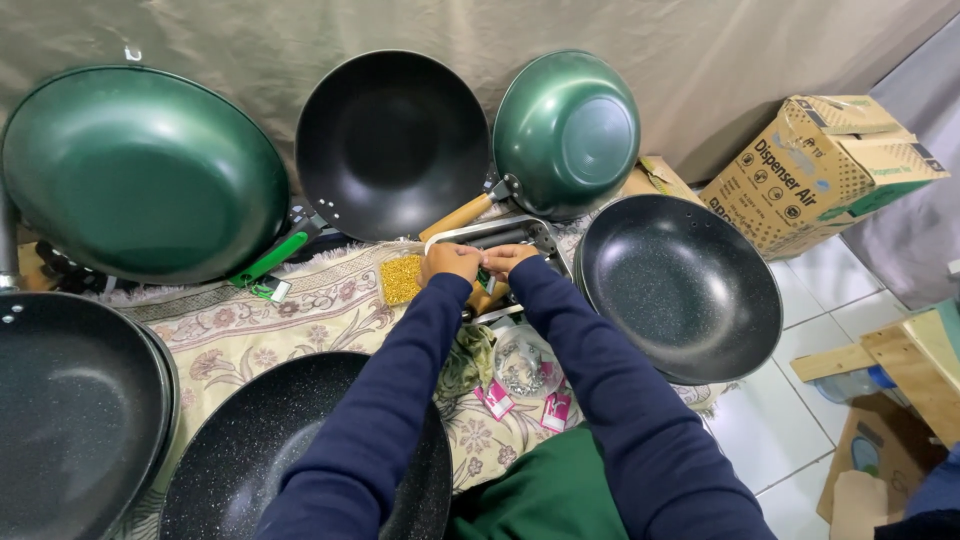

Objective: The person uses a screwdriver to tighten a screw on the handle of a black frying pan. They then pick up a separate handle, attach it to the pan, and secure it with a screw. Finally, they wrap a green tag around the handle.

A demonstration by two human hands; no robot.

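Observation:
My left hand (450, 262) and my right hand (507, 260) meet over a patterned rug (300, 320), both in dark blue sleeves. Between the fingers sits a small green piece (483, 279) at the end of a wooden pan handle (485, 298); both hands pinch it. A metal-rimmed tray (500, 233) lies just behind the hands. A clear bag of small yellow parts (400, 279) lies left of my left hand. A clear bag of metal bits (520, 366) and two pink tags (556, 410) lie under my forearms.
Several woks ring the rug: a big green one (140, 170) far left, a black one (390, 140) leaning on the wall, a green one (568, 130), a speckled black one (680, 285) right, and two speckled ones (250, 450) near. A cardboard box (815, 165) stands at the right.

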